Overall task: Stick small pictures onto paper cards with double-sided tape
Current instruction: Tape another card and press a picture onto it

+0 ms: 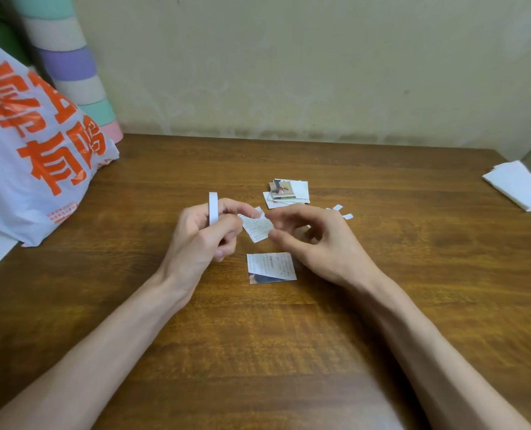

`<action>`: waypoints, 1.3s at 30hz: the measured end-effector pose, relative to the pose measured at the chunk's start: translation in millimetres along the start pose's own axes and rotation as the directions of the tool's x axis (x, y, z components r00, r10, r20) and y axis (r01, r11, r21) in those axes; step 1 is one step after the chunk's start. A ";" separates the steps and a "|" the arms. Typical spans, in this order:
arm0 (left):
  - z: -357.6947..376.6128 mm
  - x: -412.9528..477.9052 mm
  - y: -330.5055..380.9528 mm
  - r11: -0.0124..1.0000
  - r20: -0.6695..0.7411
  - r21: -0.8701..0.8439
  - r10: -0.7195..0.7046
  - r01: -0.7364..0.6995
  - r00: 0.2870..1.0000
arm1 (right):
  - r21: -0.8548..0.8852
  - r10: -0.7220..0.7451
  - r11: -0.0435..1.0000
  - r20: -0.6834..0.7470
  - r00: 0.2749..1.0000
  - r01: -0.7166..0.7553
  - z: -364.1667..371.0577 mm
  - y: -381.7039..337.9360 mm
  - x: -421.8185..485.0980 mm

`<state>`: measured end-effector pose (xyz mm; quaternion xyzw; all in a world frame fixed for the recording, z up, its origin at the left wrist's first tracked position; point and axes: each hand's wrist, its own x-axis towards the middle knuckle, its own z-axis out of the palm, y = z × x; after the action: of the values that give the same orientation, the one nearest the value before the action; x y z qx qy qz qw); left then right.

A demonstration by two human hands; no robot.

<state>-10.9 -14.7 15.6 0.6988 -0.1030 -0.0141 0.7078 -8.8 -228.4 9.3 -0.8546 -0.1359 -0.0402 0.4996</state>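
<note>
The left hand [206, 234] holds a small paper cutout [255, 225] above the desk [413, 274], thumb and forefinger pinching its upper left corner; the cutout is tilted, its long axis running from upper left to lower right, printed text side up. A white tape roll [213, 208] sits around that hand's fingers, standing on edge with its thin side toward the camera. The right hand [323, 240] is loosely curled just right of the cutout, forefinger and thumb tips at its right edge; whether they grip it I cannot tell. Below the hands a second cutout [271, 268] lies flat on the desk, roughly square, pale with faint text and a dark corner at lower left. Behind the hands sits a small stack of white cards [289, 193] with a colour picture on top. 2 tiny white scraps [342, 211] lie just beyond the right hand. Folded white paper [520, 186] rests at the far right edge. At left a white plastic bag [37, 156] with large orange characters slumps on the desk, a roll of pastel bands [71, 63] leaning behind it. The desk is dark brown wood grain.
</note>
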 end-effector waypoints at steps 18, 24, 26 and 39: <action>-0.7 0.5 -0.5 1.000 0.031 -0.025 -0.012 0.013 0.999 | 0.472 0.096 0.877 0.018 0.995 -0.093 3.9 -12.8 -6.2; 0.0 -0.2 -0.2 1.000 0.039 -0.014 -0.007 0.007 0.999 | 0.523 0.105 0.848 -0.016 0.994 -0.081 6.5 -8.5 -3.9; 0.2 0.0 -0.3 1.000 0.042 -0.015 -0.008 0.008 0.999 | 0.537 0.116 0.839 -0.021 0.993 -0.087 7.2 -8.8 -3.7; -0.7 -0.5 0.3 1.000 0.059 0.003 0.006 -0.006 0.998 | 0.461 0.152 0.871 0.073 0.986 -0.168 6.2 -15.7 -5.7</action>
<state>-11.4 -13.9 15.8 0.6987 -0.1260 -0.0327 0.7034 -18.9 -216.9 18.3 -0.7188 -0.0789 0.0497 0.6889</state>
